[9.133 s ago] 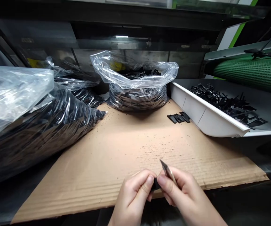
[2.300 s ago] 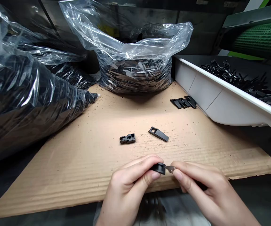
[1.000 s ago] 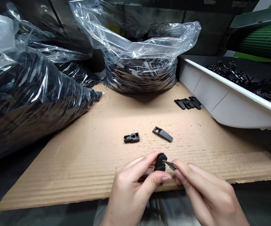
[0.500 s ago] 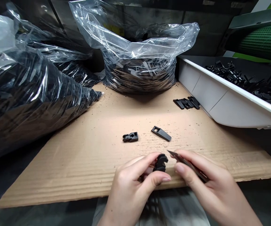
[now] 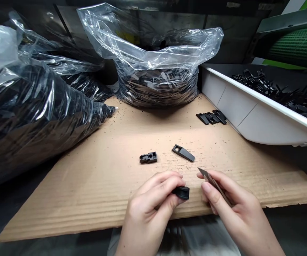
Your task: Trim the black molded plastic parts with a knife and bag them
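Between the thumb and fingers of my left hand [image 5: 153, 209] is a small black plastic part [image 5: 182, 192], its end poking out toward the right. My right hand [image 5: 233, 206] grips a slim craft knife [image 5: 217, 185], whose pointed blade aims up and left, apart from the part. On the cardboard just beyond my hands lie a black hinge-like plastic piece [image 5: 148, 158] and, right of it, a flat tapered black piece [image 5: 183, 153] with a square opening.
Several black pieces [image 5: 211, 117] lie beside a white tray [image 5: 249, 103] heaped with black parts at right. A clear plastic bag [image 5: 157, 81] of parts stands at the back, and another full bag [image 5: 36, 106] fills the left. Dark shavings dot the cardboard [image 5: 89, 185].
My left hand has turned the black part, so its notched side no longer shows. The knife has moved slightly right, away from the part.
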`<act>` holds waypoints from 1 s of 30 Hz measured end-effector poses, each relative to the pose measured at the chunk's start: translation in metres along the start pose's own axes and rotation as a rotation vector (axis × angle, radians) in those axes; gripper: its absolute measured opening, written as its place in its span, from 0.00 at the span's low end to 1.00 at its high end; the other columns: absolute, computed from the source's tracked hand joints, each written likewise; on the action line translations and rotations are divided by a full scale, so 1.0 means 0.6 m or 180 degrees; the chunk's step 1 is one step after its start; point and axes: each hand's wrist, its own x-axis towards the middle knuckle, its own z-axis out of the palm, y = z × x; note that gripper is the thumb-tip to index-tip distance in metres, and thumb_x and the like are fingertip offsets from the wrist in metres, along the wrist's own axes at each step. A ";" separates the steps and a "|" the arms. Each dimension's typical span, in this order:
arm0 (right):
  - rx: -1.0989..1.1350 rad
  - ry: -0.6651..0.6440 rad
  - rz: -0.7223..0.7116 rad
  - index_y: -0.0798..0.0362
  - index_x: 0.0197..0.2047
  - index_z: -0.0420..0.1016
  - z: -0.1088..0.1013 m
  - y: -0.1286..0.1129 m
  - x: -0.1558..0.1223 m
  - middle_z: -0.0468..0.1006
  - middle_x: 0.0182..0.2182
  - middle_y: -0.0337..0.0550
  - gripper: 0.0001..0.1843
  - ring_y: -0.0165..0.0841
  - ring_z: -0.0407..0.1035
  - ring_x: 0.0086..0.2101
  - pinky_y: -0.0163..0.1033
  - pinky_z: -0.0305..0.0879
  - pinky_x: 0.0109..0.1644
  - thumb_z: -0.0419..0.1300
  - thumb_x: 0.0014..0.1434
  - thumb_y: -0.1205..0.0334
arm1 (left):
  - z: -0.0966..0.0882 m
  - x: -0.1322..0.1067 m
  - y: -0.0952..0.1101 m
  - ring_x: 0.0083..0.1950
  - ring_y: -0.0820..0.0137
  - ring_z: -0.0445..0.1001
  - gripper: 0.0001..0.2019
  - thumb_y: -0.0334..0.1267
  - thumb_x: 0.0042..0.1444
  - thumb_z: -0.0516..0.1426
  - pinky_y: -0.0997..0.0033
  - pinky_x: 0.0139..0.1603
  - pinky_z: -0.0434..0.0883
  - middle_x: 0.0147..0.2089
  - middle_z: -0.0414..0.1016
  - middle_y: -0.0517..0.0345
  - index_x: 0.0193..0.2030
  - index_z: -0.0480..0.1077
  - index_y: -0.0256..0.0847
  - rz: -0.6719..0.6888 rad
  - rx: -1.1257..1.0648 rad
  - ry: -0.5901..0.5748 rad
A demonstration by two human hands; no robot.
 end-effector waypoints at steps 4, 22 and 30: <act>0.0181 0.0059 0.0066 0.50 0.38 0.72 0.003 0.000 -0.004 0.73 0.22 0.37 0.09 0.28 0.68 0.23 0.29 0.65 0.22 0.55 0.54 0.58 | 0.000 0.000 0.000 0.43 0.71 0.73 0.14 0.21 0.50 0.54 0.82 0.43 0.70 0.41 0.75 0.61 0.37 0.73 0.44 0.0096 0.0060 0.0005; -0.0088 -0.0967 -0.0241 0.50 0.25 0.64 -0.013 -0.015 -0.012 0.61 0.17 0.33 0.13 0.25 0.59 0.18 0.28 0.56 0.21 0.46 0.60 0.60 | 0.016 -0.039 -0.016 0.52 0.67 0.68 0.21 0.16 0.50 0.53 0.72 0.56 0.64 0.53 0.68 0.58 0.48 0.68 0.41 0.0968 0.0986 0.0319; -0.0152 -0.1378 -0.0148 0.50 0.22 0.64 -0.031 -0.020 0.001 0.67 0.17 0.33 0.15 0.25 0.63 0.19 0.27 0.60 0.22 0.47 0.59 0.60 | 0.015 -0.038 -0.019 0.51 0.68 0.69 0.20 0.17 0.49 0.52 0.73 0.56 0.63 0.53 0.69 0.57 0.47 0.69 0.39 0.1046 0.1045 0.0205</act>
